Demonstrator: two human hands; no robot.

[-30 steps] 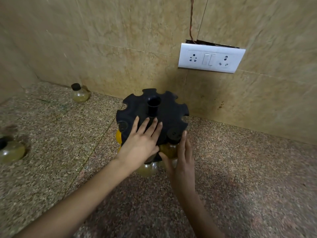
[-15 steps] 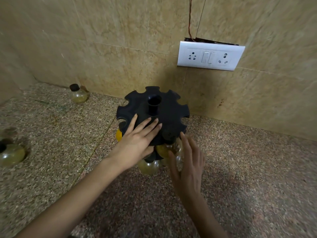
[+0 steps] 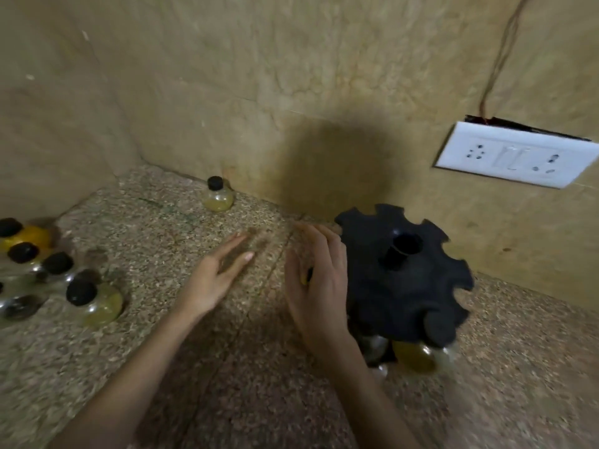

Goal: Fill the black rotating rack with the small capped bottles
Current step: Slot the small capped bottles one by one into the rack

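Black rotating rack (image 3: 405,277) stands by the wall (image 3: 291,76) at right, partly filled. Right hand (image 3: 319,286) lies straight-fingered beside its left edge; left hand (image 3: 214,280), fingers spread and empty, hovers over the counter (image 3: 162,222). Between loads, I judge: next, grip 1 loose bottle (image 3: 94,303) at left.

Beige tiled wall (image 3: 291,76), speckled granite counter (image 3: 259,367), white socket plate (image 3: 515,157)

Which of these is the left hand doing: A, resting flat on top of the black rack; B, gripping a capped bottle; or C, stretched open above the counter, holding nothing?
C: the left hand has straight, empty fingers over the counter, between the loose bottles and the black rack, touching neither.
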